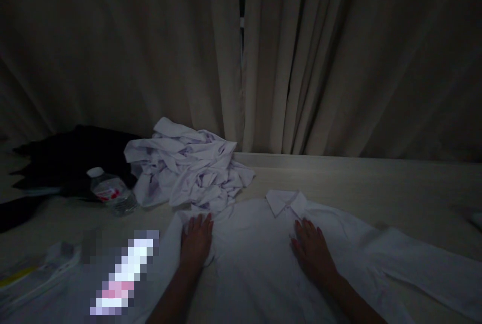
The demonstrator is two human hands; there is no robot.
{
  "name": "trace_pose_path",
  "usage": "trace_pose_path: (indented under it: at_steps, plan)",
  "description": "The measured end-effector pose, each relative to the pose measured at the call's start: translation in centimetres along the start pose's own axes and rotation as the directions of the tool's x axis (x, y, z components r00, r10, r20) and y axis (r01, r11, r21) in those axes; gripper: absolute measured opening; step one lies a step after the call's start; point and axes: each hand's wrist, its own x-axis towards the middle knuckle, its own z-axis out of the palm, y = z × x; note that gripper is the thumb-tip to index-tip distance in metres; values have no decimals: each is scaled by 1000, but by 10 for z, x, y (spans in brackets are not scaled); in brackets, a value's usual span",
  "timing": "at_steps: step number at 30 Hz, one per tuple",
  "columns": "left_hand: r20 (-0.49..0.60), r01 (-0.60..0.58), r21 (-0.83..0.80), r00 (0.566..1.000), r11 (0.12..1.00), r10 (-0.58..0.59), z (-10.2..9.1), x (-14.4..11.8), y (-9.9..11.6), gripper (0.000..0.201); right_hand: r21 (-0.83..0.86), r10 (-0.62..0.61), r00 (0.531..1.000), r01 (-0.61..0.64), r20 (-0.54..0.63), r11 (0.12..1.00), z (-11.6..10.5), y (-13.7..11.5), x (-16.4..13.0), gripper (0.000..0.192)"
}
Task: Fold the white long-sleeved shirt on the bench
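A white collared shirt (pixel 259 258) lies spread front side up on the pale surface, its collar (pixel 285 203) pointing away from me. My left hand (pixel 196 243) rests flat on the sleeve near the shoulder at the left. On the chest, just below and right of the collar, lies my right hand (pixel 312 246), palm down with its fingers stretched out. Neither hand grips the fabric. The right sleeve (pixel 425 253) reaches out to the right edge of the view. The lower part of the shirt is cut off by the bottom edge.
Behind my left hand sits a crumpled pile of white clothes (pixel 188 168). Dark clothes (pixel 75 158) lie farther left, with a clear plastic bottle (pixel 113 192) tipped before them. A pixelated bright patch (pixel 126 274) covers something at lower left. Long curtains (pixel 301 63) hang behind.
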Motion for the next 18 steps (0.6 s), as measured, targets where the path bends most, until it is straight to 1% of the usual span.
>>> trace_pose_path:
  at_steps: [5, 8, 12, 18]
  plan:
    - [51, -42, -11, 998, 999, 43, -1, 0, -8, 44, -98, 67, 997, -71, -44, 993, 12, 43, -12, 59]
    - [63, -63, -26, 996, 998, 65, 2, -1, -8, 44, -124, 75, 996, -80, -49, 989, 17, 59, -19, 59]
    - [53, -68, -39, 996, 997, 70, 8, -1, -11, 44, -139, 79, 994, -88, -71, 986, 15, 62, -22, 58]
    - [64, -4, -51, 998, 999, 7, 11, -3, -13, 48, -177, 64, 994, -78, -85, 981, 11, 62, -25, 57]
